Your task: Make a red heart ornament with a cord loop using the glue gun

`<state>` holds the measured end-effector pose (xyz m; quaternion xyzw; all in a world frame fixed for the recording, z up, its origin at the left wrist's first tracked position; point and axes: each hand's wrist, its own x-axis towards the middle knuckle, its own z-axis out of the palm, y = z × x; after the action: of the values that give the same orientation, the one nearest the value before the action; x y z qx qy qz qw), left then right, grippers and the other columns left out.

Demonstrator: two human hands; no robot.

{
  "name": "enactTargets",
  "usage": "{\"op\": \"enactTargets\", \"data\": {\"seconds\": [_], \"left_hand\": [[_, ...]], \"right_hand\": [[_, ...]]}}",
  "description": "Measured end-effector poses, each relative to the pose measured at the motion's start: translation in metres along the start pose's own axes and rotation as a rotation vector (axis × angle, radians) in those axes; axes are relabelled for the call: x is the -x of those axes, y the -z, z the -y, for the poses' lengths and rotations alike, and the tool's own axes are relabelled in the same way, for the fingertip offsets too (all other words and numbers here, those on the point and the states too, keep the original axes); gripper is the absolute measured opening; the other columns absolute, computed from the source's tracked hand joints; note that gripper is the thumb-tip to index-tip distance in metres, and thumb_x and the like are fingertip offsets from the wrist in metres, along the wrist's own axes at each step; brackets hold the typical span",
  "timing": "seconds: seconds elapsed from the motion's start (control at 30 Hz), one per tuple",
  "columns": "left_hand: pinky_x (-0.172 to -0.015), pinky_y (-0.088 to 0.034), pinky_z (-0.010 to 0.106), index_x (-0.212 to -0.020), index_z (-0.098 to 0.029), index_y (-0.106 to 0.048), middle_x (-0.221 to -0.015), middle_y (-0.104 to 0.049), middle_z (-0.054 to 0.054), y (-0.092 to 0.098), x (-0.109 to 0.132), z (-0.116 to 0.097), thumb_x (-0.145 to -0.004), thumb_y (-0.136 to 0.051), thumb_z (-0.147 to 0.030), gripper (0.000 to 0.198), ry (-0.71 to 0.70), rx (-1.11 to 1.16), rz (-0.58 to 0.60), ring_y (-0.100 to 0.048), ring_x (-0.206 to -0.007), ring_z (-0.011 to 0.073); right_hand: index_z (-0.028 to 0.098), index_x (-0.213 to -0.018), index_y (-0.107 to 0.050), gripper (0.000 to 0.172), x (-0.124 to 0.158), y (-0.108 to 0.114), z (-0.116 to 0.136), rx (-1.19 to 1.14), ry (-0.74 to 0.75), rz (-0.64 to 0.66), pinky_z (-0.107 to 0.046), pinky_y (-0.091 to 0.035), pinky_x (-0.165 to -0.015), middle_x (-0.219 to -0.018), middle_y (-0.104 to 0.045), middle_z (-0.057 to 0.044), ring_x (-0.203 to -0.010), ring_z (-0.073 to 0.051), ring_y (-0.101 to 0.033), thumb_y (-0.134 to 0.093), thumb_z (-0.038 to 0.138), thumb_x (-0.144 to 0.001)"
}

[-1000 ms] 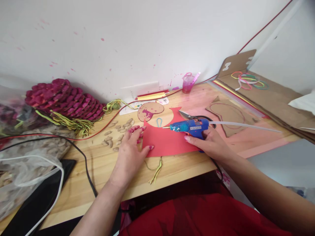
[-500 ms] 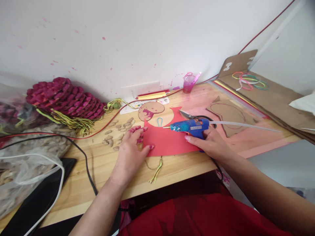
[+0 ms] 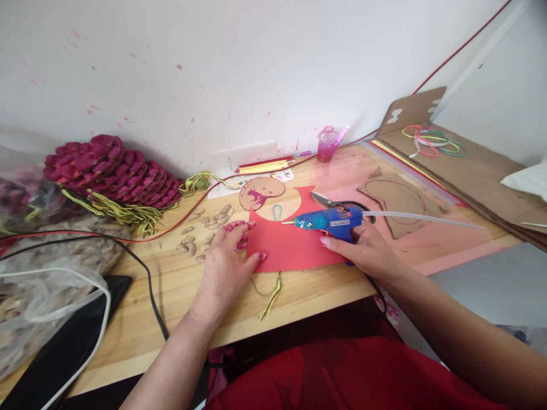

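Note:
A red sheet of paper with a curved notch in its top edge lies in front of me. My left hand rests at its left edge, thumb on the paper, fingers bent and apart. My right hand is wrapped round a blue glue gun over the sheet's right part. Its nozzle points left, and a long clear glue stick sticks out of its back. A small blue loop is by the notch. Scissors lie behind the glue gun, partly hidden by it.
Peanuts are scattered left of the paper. Magenta peanut-covered pieces with yarn tassels are stacked at back left. A painted cardboard shape, a pink cup and cut cardboard lie farther back. Cables cross the left side.

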<state>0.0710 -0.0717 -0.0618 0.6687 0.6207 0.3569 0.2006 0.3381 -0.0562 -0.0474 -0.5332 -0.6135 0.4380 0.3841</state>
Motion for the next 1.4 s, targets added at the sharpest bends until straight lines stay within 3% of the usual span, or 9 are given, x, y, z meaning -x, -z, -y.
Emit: {"op": "enactTargets", "data": {"seconds": [0.63,0.83,0.97,1.1,1.27,1.4], "left_hand": [[-0.089,-0.058,0.037,-0.124,-0.024,-0.064,-0.122,-0.060,0.007,0.001,-0.001,0.001,-0.075,-0.077,-0.022,0.051,-0.002,0.001,0.042,-0.063,-0.101,0.0190],[-0.081,-0.058,0.036,-0.122,-0.023,-0.065,-0.111,-0.062,0.006,0.001,0.002,0.004,-0.077,-0.076,-0.024,0.047,-0.025,-0.083,0.016,-0.064,-0.085,0.0162],[-0.093,-0.054,0.043,-0.121,-0.024,-0.065,-0.108,-0.066,0.006,0.002,0.007,0.002,-0.083,-0.071,-0.022,0.039,-0.156,-0.165,0.005,-0.065,-0.094,0.0202],[-0.101,-0.047,0.051,-0.106,-0.025,-0.072,-0.108,-0.070,0.007,0.001,0.014,-0.004,-0.092,-0.059,-0.018,0.021,-0.339,-0.289,0.025,-0.064,-0.103,0.0241],[-0.097,-0.050,0.051,-0.109,-0.026,-0.073,-0.119,-0.067,0.010,-0.002,0.018,0.000,-0.095,-0.051,-0.011,0.031,-0.483,-0.350,0.070,-0.059,-0.110,0.0263],[-0.105,-0.048,0.050,-0.113,-0.020,-0.071,-0.130,-0.064,0.012,-0.005,0.020,0.008,-0.094,-0.047,-0.006,0.033,-0.565,-0.317,0.147,-0.056,-0.121,0.0265]], "right_hand": [[0.020,-0.088,-0.072,0.020,-0.001,0.000,0.000,-0.024,0.032,0.021,-0.037,-0.051,-0.078,-0.084,-0.070,-0.003,-0.081,-0.022,-0.063,-0.073,0.036,-0.078],[0.021,-0.089,-0.073,0.019,0.000,-0.001,0.000,-0.019,0.039,0.009,-0.037,-0.051,-0.078,-0.085,-0.070,-0.003,-0.083,-0.023,-0.064,-0.073,0.036,-0.077],[0.021,-0.086,-0.072,0.017,0.000,-0.001,0.000,-0.018,0.056,-0.001,-0.037,-0.051,-0.076,-0.082,-0.069,-0.002,-0.081,-0.022,-0.063,-0.072,0.036,-0.077],[0.021,-0.080,-0.071,0.017,0.000,0.000,0.001,0.014,0.047,0.006,-0.035,-0.050,-0.069,-0.072,-0.065,-0.002,-0.075,-0.021,-0.060,-0.072,0.037,-0.077],[0.019,-0.075,-0.069,0.020,-0.001,0.001,-0.001,0.044,0.040,0.031,-0.031,-0.046,-0.062,-0.067,-0.059,0.000,-0.064,-0.017,-0.052,-0.072,0.039,-0.077],[0.018,-0.080,-0.070,0.021,-0.002,0.000,-0.002,0.040,0.044,0.033,-0.031,-0.046,-0.064,-0.071,-0.062,-0.001,-0.066,-0.016,-0.052,-0.071,0.039,-0.077]]}}
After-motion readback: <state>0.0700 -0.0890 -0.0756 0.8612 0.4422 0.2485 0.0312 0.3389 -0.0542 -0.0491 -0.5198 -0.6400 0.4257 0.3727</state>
